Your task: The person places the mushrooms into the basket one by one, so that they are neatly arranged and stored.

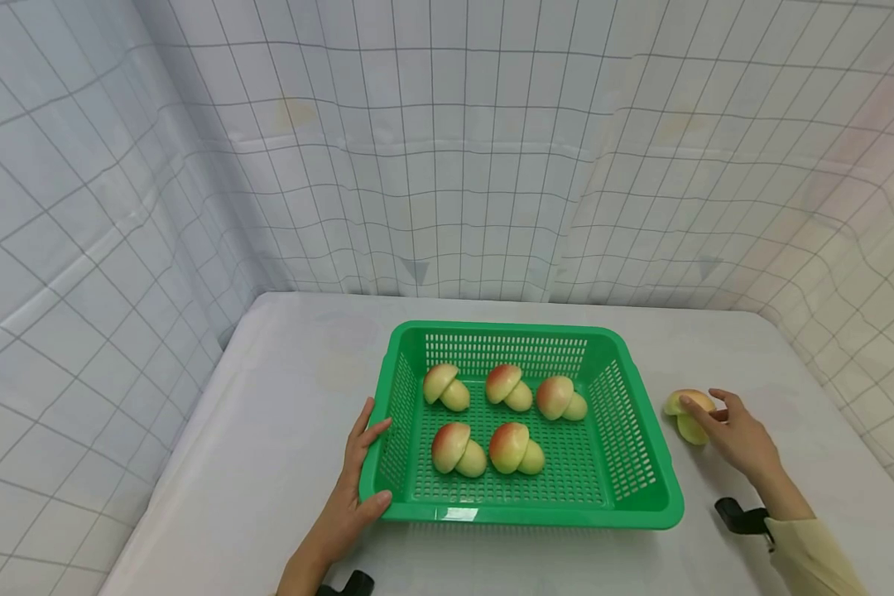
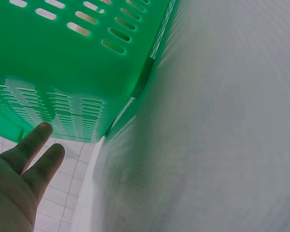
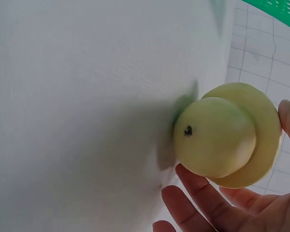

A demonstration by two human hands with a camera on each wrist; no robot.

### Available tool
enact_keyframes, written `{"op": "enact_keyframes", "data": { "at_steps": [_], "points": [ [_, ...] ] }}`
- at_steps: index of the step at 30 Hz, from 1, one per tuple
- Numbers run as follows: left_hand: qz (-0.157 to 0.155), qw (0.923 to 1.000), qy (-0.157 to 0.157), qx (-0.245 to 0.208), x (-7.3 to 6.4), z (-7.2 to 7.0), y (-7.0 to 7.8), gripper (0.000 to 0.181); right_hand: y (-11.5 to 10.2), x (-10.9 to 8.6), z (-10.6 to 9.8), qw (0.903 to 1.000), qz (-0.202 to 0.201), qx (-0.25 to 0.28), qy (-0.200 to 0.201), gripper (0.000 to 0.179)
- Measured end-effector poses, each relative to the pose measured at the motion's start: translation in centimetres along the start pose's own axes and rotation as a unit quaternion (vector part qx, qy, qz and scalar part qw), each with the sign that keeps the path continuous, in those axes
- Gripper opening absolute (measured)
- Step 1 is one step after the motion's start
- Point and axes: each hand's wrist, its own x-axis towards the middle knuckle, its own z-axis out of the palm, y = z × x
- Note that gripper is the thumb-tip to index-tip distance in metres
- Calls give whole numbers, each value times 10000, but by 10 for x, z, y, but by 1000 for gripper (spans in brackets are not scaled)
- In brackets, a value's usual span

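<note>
A green plastic basket (image 1: 521, 515) stands on the white-covered table, with several toy mushrooms (image 1: 517, 448) lying in two rows inside it. My left hand (image 1: 353, 488) rests against the basket's left side, thumb on the front corner and fingers spread along the rim. Straight fingers (image 2: 44, 166) show beside the perforated wall in the left wrist view. To the right of the basket, my right hand (image 1: 737, 434) grips another toy mushroom (image 3: 217, 137) between thumb and fingers. Its rounded stem with a dark spot faces the right wrist camera, close to the table surface.
White cloth with a dark grid (image 1: 447, 165) hangs behind the table and along both sides. The tabletop (image 1: 268, 414) extends left and right of the basket. Dark wrist devices (image 1: 741, 517) are worn on both arms.
</note>
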Motion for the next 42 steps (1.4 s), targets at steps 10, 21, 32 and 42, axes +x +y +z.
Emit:
{"op": "enact_keyframes", "data": {
  "at_steps": [10, 21, 32, 42],
  "points": [
    [-49, 10000, -58, -2, 0, 0, 1, 73, -1, -1, 8, 9995, -114, 192, 236, 87],
    [-27, 10000, -50, 3, 0, 0, 1, 73, -3, -5, 12, 9979, -264, 265, 537, 82],
    [4, 10000, -27, 7, -1, 0, -1, 73, -2, -7, 13, 9958, -328, 283, 803, 81],
    [-80, 10000, -20, -7, -2, 0, -1, 73, -10, -11, 8, 9932, -507, 253, 1015, 77]
  ]
}}
